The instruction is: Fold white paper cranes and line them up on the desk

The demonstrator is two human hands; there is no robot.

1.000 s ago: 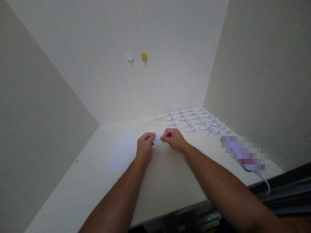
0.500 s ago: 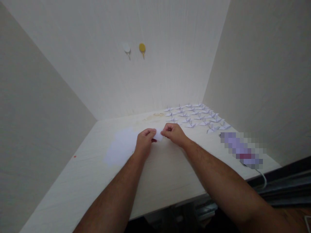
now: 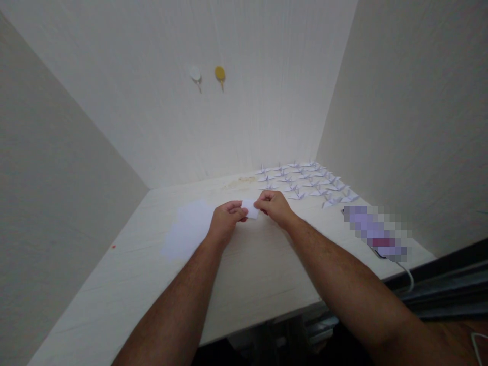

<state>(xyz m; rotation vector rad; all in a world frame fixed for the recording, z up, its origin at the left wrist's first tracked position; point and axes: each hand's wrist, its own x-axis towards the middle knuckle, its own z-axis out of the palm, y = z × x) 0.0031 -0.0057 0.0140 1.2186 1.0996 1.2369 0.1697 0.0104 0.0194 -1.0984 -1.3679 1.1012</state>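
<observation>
Between my two hands, just above the table, is a small white piece of paper [image 3: 250, 209]. My left hand [image 3: 227, 218] grips its left side, thumb across the face and fingers behind. My right hand [image 3: 272, 204] pinches the upper right corner between thumb and forefinger. Whether the paper has folds in it is too small to tell. Beyond my right hand, several folded white paper cranes [image 3: 297, 191] stand in rows on the table. Left of my left hand lies a spread of white paper sheets [image 3: 186, 229], partly behind my forearm.
The pale table [image 3: 263, 274] meets walls at the back and sides. At right lies a blurred-out flat device [image 3: 375, 234] with a white cable [image 3: 409, 279]. A white hook [image 3: 195, 74] and a yellow hook [image 3: 220, 73] hang on the back wall. A red speck [image 3: 113, 246] marks the left side.
More of the paper's face now shows between my hands, and my left thumb lies lower across it. Both hands stay close together. The whole view has shifted slightly.
</observation>
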